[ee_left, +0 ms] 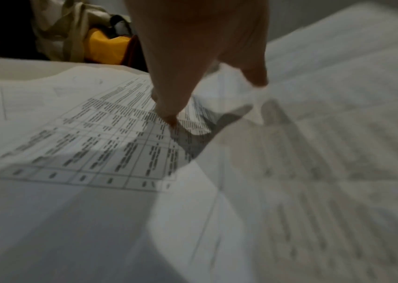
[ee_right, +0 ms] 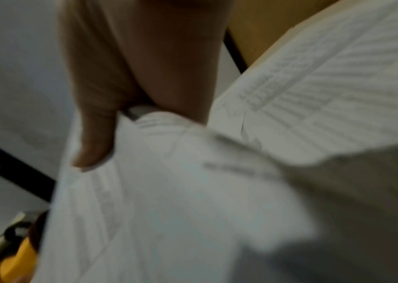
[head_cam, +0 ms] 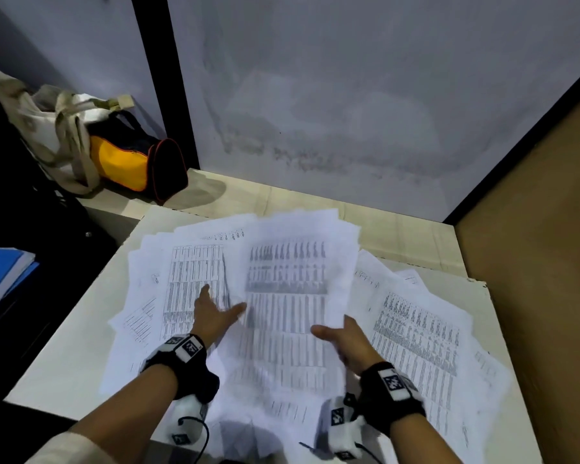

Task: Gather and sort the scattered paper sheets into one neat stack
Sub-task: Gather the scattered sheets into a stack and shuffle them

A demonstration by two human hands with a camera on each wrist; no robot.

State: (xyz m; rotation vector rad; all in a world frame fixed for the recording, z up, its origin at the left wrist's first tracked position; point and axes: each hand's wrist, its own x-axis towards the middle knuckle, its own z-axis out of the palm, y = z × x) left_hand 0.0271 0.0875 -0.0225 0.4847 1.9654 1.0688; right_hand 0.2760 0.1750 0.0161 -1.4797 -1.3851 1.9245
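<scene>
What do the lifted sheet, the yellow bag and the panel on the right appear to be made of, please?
Lifted sheet: thin matte printer paper; it bends in the right hand.
Yellow bag: probably woven fabric, with piped seams.
Right panel: brown, matte, perhaps cardboard or fibreboard.

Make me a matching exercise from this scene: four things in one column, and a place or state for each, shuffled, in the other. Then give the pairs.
Things
1. left hand
2. right hand
3. yellow bag
4. blue book

Places or states
A. far left edge of the view, beside the table
B. fingers spread flat on the printed sheets
C. on the surface behind the table, by the wall
D. grips the lifted sheet, thumb on top

Pairs: 1-B, 2-D, 3-C, 4-A
</scene>
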